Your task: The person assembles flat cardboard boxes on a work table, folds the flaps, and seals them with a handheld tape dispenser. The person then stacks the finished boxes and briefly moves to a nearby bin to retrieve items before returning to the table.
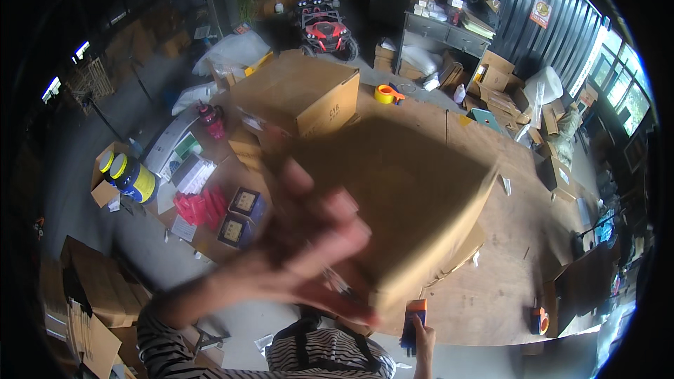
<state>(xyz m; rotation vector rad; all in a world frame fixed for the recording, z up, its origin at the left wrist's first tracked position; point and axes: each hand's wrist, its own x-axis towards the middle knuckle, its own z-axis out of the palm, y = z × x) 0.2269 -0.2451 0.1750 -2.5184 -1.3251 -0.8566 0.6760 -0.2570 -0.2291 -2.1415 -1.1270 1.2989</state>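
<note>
A large brown cardboard box [393, 189] stands on the wooden table in front of me. My left hand [316, 238] is raised over its near left side, smeared by motion, with the fingers apart and nothing seen in them. Whether that hand touches the box I cannot tell. Low in the picture, by the table's near edge, my right hand [423, 340] is closed round a blocky orange-and-blue thing [414, 312]. Its exact kind does not show. Just right of it is the box's near corner.
Another closed cardboard box [295, 91] stands behind. A yellow tape roll [384, 94] lies on the far side, an orange tape dispenser [539, 321] near right. Pink packets [200, 207], dark small boxes [242, 217], a pink bottle [210, 119] and yellow-lidded tubs [133, 177] are left.
</note>
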